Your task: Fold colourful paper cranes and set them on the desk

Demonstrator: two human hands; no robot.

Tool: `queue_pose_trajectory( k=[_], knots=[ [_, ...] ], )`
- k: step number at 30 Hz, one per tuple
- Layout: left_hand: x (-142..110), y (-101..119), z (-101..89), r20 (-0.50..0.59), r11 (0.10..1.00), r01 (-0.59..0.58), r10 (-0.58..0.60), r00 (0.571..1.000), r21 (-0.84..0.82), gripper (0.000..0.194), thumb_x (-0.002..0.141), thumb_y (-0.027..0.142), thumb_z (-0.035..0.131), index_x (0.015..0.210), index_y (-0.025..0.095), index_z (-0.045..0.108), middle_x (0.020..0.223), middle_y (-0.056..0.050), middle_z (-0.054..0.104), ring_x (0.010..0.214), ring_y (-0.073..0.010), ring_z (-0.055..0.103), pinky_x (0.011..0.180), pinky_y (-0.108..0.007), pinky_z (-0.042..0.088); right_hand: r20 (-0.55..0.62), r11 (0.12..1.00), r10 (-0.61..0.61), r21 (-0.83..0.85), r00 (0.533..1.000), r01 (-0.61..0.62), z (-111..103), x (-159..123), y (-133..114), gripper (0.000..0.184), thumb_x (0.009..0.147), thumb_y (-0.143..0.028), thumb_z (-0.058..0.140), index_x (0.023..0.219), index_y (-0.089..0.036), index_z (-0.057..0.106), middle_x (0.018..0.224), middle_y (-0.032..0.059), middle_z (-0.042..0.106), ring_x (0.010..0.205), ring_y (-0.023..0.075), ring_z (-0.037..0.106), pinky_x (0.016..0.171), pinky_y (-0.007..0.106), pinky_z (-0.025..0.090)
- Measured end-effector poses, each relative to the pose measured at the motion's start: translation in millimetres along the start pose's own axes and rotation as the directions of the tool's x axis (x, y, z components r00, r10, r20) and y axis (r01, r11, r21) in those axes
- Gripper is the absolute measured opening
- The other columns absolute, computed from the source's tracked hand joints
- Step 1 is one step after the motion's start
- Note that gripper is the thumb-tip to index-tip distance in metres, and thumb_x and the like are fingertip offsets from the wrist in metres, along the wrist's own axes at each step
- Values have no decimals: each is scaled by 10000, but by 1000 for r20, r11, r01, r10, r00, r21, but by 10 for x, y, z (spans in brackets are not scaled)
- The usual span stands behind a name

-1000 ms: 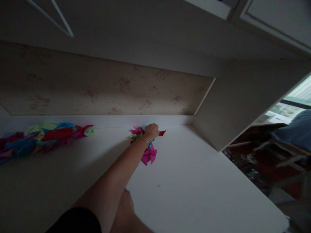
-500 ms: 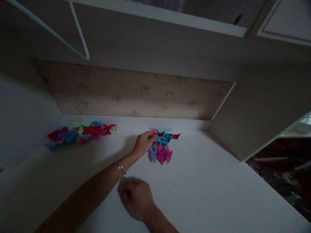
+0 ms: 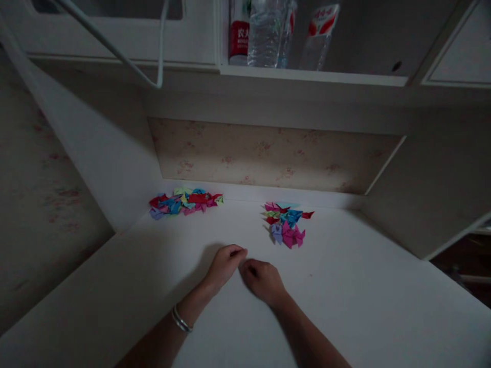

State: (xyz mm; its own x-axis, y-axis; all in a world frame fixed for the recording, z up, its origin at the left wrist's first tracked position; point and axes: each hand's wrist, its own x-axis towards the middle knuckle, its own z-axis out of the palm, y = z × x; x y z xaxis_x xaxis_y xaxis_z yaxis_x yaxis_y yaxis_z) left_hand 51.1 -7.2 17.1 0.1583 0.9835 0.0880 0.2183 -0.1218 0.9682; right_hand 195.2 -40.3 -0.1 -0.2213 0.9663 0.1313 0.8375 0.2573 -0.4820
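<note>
Both my hands rest on the white desk (image 3: 345,306), side by side and nearly touching. My left hand (image 3: 224,264), with a bracelet on its wrist, has its fingers curled in; what they hold is too small to see. My right hand (image 3: 262,278) is also curled, knuckles up, its fingertips hidden. Beyond them lies a small pile of folded paper pieces (image 3: 286,222) in pink, blue, purple and red. A second, longer pile of folded paper pieces (image 3: 184,201) lies at the back left by the wall.
A flowered back panel (image 3: 268,156) closes the desk's rear. A white side wall (image 3: 103,163) stands at the left. On the shelf (image 3: 310,75) above stand plastic bottles (image 3: 268,30). The desk's right edge drops off near a slanted panel (image 3: 429,189).
My left hand has drawn back from the right-hand paper pile towards me. My right hand has moved up beside it. The view has tilted up, so the shelf with bottles shows.
</note>
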Motion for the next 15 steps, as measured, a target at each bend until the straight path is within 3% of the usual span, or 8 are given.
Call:
queue_pose_trajectory(
  k=[8,15],
  knots=[
    [-164,-105,-94,-16,994,82,-83,996,-76,281,724,418,599,718,151,684,699,-23,656,695,-161,565,649,-249,424,-73,974,122,-185,990,-134,80,-23,-227,286,941,-341,392,943,-245,662,906,41,728,805,170,667,640,248,354],
    [-113,-187,-68,123,996,23,-12,992,-84,251,738,387,586,712,162,695,739,-33,685,769,-181,593,728,-265,443,-78,986,57,-155,995,-69,68,-80,-205,249,928,-286,408,918,-235,651,899,19,720,813,149,657,649,232,359]
  ],
)
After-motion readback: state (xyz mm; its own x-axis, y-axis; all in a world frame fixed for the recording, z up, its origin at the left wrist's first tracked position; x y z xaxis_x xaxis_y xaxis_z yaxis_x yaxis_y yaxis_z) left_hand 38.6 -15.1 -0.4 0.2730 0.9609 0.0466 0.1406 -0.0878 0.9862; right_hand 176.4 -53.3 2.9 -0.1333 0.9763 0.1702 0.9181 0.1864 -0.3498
